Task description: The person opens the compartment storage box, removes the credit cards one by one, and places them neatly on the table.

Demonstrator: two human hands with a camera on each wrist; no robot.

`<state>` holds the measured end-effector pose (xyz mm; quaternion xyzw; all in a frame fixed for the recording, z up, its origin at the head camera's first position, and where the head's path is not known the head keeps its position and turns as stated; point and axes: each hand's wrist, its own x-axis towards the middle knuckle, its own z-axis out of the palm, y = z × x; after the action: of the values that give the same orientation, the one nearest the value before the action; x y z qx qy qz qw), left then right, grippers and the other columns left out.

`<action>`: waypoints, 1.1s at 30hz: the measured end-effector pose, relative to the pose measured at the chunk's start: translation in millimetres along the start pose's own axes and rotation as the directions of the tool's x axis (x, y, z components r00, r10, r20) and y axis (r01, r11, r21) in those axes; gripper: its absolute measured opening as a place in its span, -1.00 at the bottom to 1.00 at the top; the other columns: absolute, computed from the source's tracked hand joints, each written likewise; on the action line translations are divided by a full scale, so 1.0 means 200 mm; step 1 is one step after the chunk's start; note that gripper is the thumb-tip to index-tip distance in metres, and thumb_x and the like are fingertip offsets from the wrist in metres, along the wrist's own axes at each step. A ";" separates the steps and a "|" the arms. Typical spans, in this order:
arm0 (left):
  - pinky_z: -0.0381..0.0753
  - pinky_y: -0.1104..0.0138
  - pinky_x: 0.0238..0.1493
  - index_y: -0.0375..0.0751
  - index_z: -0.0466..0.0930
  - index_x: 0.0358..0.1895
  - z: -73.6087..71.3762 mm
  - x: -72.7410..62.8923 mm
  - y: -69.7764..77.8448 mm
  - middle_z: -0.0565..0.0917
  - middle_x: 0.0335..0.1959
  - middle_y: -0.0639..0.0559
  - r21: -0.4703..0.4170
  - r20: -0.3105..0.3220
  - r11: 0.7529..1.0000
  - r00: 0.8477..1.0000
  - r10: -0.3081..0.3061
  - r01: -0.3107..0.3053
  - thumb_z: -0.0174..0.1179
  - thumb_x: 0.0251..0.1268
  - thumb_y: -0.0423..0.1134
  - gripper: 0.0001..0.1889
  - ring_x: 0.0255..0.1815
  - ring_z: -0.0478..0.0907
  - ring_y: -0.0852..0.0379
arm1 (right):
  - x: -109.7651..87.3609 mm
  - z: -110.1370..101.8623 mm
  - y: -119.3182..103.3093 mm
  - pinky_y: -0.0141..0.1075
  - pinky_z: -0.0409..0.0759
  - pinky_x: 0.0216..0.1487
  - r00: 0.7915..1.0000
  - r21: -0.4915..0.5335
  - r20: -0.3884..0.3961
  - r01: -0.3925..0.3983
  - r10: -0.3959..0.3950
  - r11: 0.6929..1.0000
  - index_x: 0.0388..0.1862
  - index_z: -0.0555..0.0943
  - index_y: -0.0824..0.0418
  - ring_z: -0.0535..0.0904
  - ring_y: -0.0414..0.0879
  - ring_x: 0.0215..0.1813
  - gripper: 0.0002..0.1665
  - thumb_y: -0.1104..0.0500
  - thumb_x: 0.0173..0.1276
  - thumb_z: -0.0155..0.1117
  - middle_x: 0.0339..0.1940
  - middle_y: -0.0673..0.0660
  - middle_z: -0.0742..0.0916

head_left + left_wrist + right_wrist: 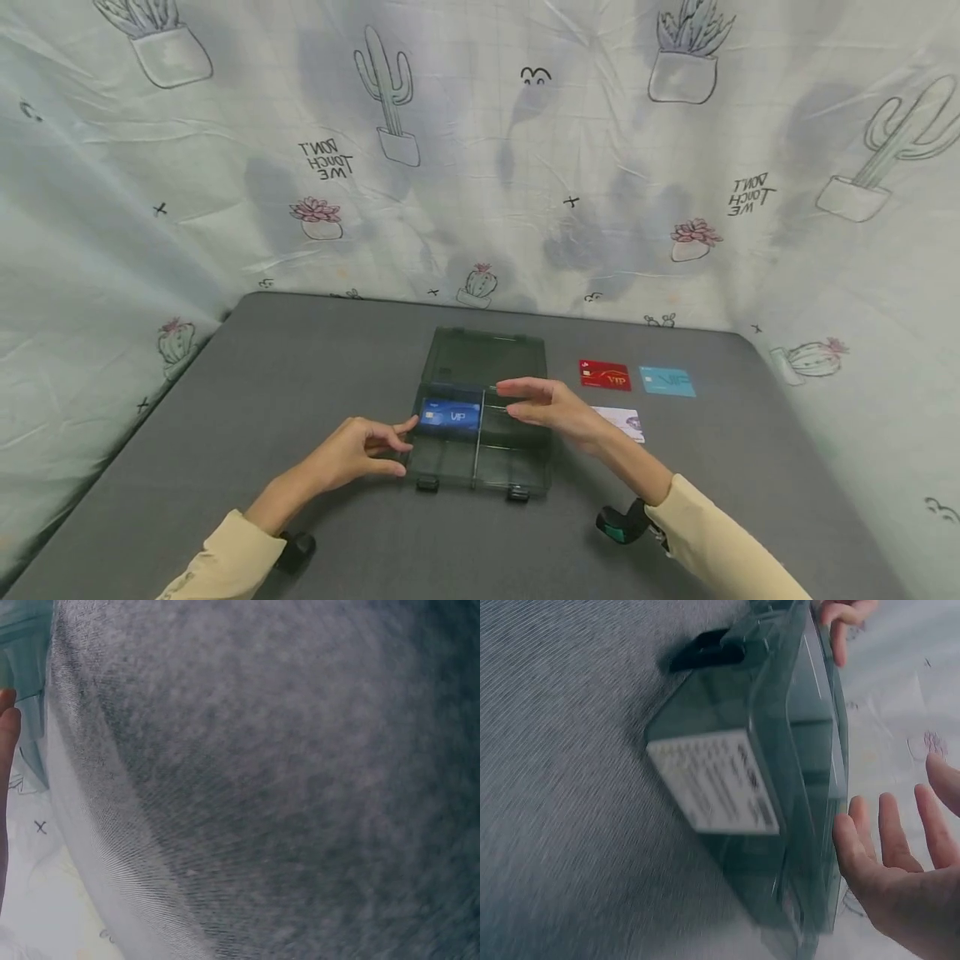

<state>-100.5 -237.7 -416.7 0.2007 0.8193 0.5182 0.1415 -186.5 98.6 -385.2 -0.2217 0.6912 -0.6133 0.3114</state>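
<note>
A transparent dark green plastic box (pixel 513 471) lies with its lid (pixel 487 354) folded back, and a divider splits it into left and right compartments. Inside the left compartment is a blue VIP card (pixel 450 415). My left hand (pixel 352 454) is at the box's left side, its fingertips at the edge. Over the right compartment hovers my right hand (pixel 558 410), fingers spread and holding nothing. The right wrist view shows that hand (pixel 907 877) beside the box wall, which bears a white label (pixel 716 784). In the left wrist view only a strip of the left hand shows.
Right of the box lie a red VIP card (pixel 604 375), a light blue VIP card (pixel 667 381) and a whitish card (pixel 621 422) partly hidden by the right hand. The grey table (pixel 337 358) meets a printed curtain (pixel 465 208) at the back and sides.
</note>
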 end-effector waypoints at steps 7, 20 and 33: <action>0.54 0.21 0.13 -0.34 0.68 -0.20 0.00 0.01 0.00 0.37 0.29 -0.32 -0.019 -0.005 1.000 1.000 0.017 -0.017 0.41 0.02 -0.31 -0.74 0.09 0.59 -0.04 | 0.06 0.06 0.00 -0.01 0.47 0.25 0.999 -0.031 0.028 -0.037 0.038 0.999 0.35 0.36 0.34 0.43 0.25 0.28 -0.41 0.21 0.39 0.24 0.35 0.35 0.43; 0.54 0.20 0.13 -0.37 0.67 -0.18 0.00 0.02 0.00 0.35 0.29 -0.35 -0.034 -0.004 0.999 1.000 0.015 -0.015 0.40 0.03 -0.33 -0.73 0.09 0.58 -0.07 | 0.14 0.16 0.01 -0.01 0.56 0.14 0.997 -0.258 -0.016 -0.080 0.079 0.963 0.31 0.43 0.28 0.58 0.15 0.10 -0.55 0.20 0.50 0.08 0.26 0.35 0.49; 0.54 0.19 0.13 -0.34 0.67 -0.19 0.01 0.01 0.01 0.35 0.29 -0.34 -0.005 0.003 1.000 1.000 0.002 -0.002 0.40 0.03 -0.30 -0.74 0.06 0.61 0.00 | 0.24 0.32 -0.05 -0.43 0.24 -0.65 0.991 -0.773 -0.127 -0.131 0.051 0.620 0.08 0.55 0.46 0.25 -0.22 -0.69 -0.63 0.22 0.41 0.20 -0.25 0.30 0.71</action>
<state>-101.4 -235.1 -415.5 0.2019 0.8175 0.5201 0.1425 -176.3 18.7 -385.4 -0.2705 0.9124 -0.2467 0.1831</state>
